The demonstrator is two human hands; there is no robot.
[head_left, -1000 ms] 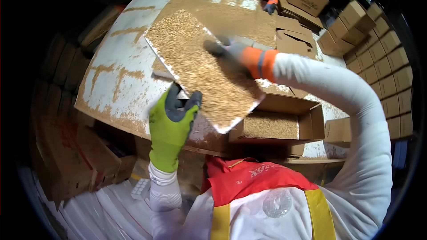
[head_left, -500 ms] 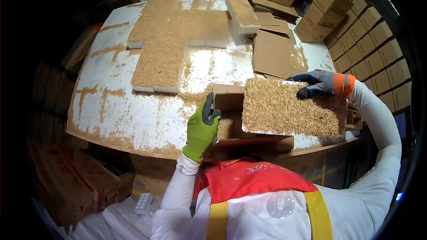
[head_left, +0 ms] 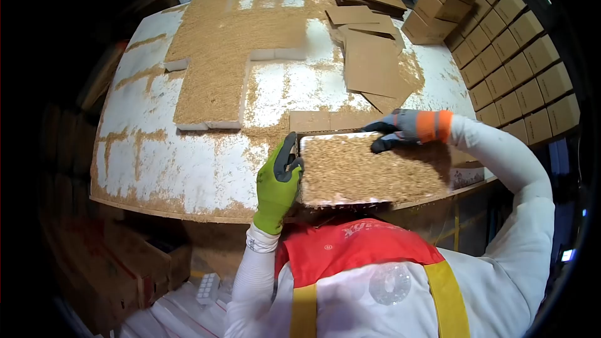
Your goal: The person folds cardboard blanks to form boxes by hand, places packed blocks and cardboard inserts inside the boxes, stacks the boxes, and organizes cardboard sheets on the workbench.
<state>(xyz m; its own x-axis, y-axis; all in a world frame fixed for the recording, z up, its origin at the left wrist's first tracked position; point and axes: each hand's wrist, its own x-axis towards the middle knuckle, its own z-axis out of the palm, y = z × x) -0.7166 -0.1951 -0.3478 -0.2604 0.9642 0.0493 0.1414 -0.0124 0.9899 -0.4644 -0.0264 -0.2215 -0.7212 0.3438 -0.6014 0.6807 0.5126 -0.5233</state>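
My right hand (head_left: 407, 130), in a grey glove with an orange cuff, grips the far edge of a white tray (head_left: 375, 172) topped with tan, husk-like bits. The tray lies over the mouth of an open cardboard box and covers most of it. Behind the tray a flap of the box (head_left: 310, 119) shows; how deep the tray sits is hard to tell. My left hand (head_left: 278, 178), gloved in green with dark fingertips, is closed on the left wall of the box, beside the tray's left end.
Similar husk-covered blocks (head_left: 210, 81) lie joined on the white table (head_left: 206, 175). Flat cardboard sheets (head_left: 370, 66) lie toward the back right, with closed cartons (head_left: 432, 22) beyond. Stacked cartons (head_left: 513, 56) line the right side. A large carton (head_left: 119, 263) stands below at left.
My right hand has brought the tray left and over the box opening. My left hand has stayed at the box wall. The co-worker's hand and the block it held have left the view.
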